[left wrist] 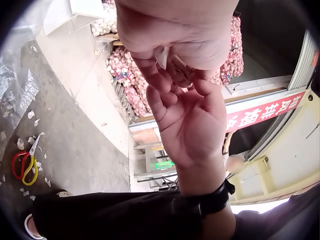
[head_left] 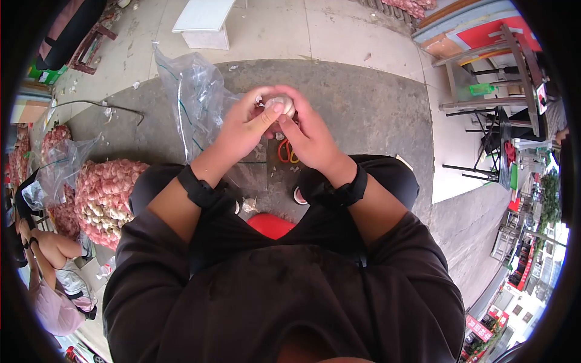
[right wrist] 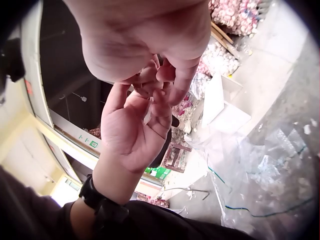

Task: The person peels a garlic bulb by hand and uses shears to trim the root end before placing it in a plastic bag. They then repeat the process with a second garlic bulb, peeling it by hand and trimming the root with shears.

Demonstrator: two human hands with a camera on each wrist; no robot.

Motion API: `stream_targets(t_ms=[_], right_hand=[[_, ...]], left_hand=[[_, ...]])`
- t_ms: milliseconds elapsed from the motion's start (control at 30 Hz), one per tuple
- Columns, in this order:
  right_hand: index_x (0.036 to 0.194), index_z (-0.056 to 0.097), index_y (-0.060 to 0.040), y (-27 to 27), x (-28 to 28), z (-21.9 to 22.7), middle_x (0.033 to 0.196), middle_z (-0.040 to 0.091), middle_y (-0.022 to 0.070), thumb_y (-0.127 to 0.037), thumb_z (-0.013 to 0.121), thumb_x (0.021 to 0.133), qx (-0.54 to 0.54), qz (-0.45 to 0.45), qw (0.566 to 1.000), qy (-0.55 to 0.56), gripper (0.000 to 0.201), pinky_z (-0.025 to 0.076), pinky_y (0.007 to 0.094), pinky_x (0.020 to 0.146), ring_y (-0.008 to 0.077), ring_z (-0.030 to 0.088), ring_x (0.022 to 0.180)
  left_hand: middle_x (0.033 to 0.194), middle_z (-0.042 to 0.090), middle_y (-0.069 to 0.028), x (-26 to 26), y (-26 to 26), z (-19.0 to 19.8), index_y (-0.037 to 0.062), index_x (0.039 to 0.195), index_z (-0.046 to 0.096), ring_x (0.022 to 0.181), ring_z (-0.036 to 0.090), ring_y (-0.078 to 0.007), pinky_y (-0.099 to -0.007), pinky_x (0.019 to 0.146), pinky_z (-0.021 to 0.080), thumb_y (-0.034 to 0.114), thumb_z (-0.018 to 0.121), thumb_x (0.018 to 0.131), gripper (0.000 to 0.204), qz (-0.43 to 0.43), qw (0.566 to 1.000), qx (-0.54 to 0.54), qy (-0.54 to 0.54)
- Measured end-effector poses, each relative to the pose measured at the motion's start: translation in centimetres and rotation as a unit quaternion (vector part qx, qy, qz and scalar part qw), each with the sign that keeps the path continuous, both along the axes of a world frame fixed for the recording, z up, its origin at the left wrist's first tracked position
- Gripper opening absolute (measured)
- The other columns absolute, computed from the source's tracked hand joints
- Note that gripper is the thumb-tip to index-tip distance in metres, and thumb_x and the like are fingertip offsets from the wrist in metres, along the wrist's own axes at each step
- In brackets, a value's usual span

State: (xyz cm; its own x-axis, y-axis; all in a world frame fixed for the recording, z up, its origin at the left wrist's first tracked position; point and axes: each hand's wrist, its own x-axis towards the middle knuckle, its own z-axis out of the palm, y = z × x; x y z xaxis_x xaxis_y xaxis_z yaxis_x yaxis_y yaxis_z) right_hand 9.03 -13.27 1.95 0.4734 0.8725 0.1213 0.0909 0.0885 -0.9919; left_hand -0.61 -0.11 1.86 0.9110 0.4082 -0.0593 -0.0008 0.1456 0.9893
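Note:
Both hands meet in front of the body around a pale garlic bulb (head_left: 284, 107). My left hand (head_left: 243, 127) grips the bulb from the left side, its thumb lying across the front. From the right, my right hand (head_left: 308, 130) curls its fingers round the same bulb. A flake of loose white skin (left wrist: 162, 58) sticks out between the fingers in the left wrist view. Much of the bulb is hidden by fingers in both wrist views.
Scissors (left wrist: 31, 167) with red and yellow handles lie on the floor among garlic skin scraps. A clear plastic bag (head_left: 192, 91) spreads out at left, near a full net sack of garlic (head_left: 106, 193). A white bench (head_left: 203, 21) stands ahead; a person (head_left: 57, 296) sits at left.

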Motion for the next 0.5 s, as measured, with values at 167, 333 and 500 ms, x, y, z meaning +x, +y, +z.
stream_targets(t_ms=[167, 333, 500], right_hand=[[0.133, 0.045, -0.0014, -0.5, 0.9, -0.8, 0.101, 0.064, 0.0148, -0.008, 0.053, 0.095, -0.009, -0.021, 0.998, -0.053, 0.039, 0.053, 0.0312, 0.075, 0.0198, 0.066, 0.081], [0.126, 0.047, -0.0006, -0.9, 1.2, 1.1, 0.086, 0.067, 0.0148, -0.008, 0.055, 0.093, -0.032, -0.020, 0.987, -0.159, 0.035, 0.053, 0.0316, 0.067, 0.0208, 0.067, 0.071], [0.119, 0.045, -0.0021, -0.7, 0.3, 1.4, 0.070, 0.066, 0.0087, -0.006, 0.056, 0.090, -0.070, -0.031, 0.988, -0.137, 0.031, 0.053, 0.0321, 0.062, 0.0209, 0.067, 0.063]], left_hand=[[0.097, 0.065, -0.0050, -0.2, 0.5, 0.0, -0.0020, 0.123, 0.057, 0.078, 0.061, -0.0079, -0.0242, 0.069, 0.053, 0.022, 0.061, 0.098, 0.035, -0.085, 0.995, -0.045, -0.014], [0.096, 0.065, -0.0046, -0.5, 0.3, 0.5, -0.0012, 0.125, 0.056, 0.076, 0.061, -0.0083, -0.0243, 0.068, 0.053, 0.020, 0.057, 0.100, 0.033, -0.107, 0.994, -0.007, 0.018], [0.089, 0.064, -0.0061, -0.5, 0.3, 0.0, -0.0026, 0.122, 0.055, 0.069, 0.061, -0.0098, -0.0251, 0.063, 0.052, 0.015, 0.049, 0.101, 0.028, -0.111, 0.992, 0.054, 0.032]])
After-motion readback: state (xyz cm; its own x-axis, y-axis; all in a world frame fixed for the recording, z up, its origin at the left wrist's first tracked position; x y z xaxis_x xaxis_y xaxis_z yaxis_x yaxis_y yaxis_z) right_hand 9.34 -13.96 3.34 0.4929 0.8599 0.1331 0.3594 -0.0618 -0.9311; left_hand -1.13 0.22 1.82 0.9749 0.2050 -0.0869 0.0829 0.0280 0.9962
